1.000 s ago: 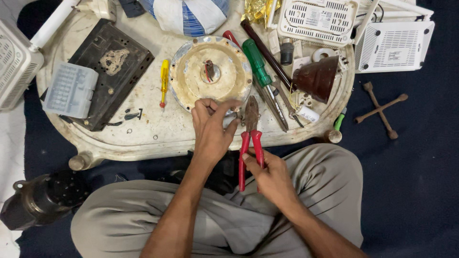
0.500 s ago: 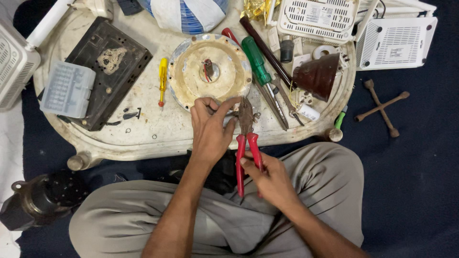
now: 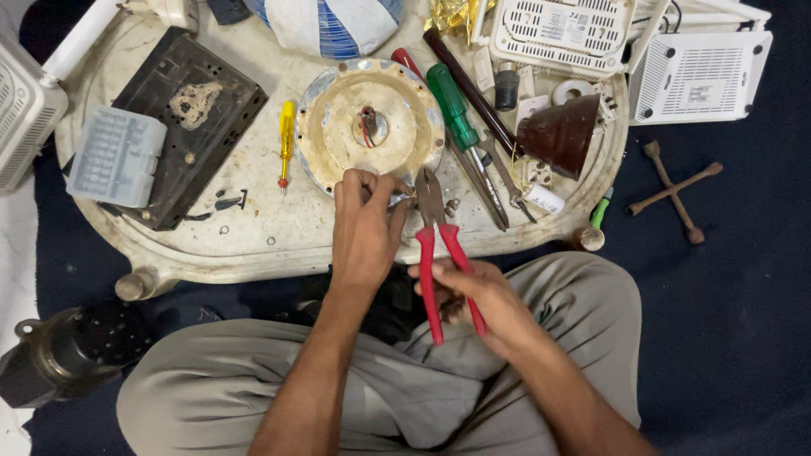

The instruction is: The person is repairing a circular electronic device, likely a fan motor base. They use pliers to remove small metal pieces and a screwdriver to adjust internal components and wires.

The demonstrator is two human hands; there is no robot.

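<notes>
The person is sitting cross-legged at the near rim of a worn, cream oval tray (image 3: 253, 241); most of its surface is crowded, with a bare strip lying along the near edge to the left of the hands; dark blue floor is showing open on the right around a cross-shaped wrench (image 3: 673, 191). The left hand (image 3: 365, 228) is pinching a small metal part (image 3: 400, 200) at the near edge of a round cream disc (image 3: 370, 127); the right hand (image 3: 475, 291) is closing round the red handles of the pliers (image 3: 435, 232), whose nose is touching that part. A green screwdriver (image 3: 452, 110) is lying just beyond; a yellow screwdriver (image 3: 286, 143) is resting left of the disc.
</notes>
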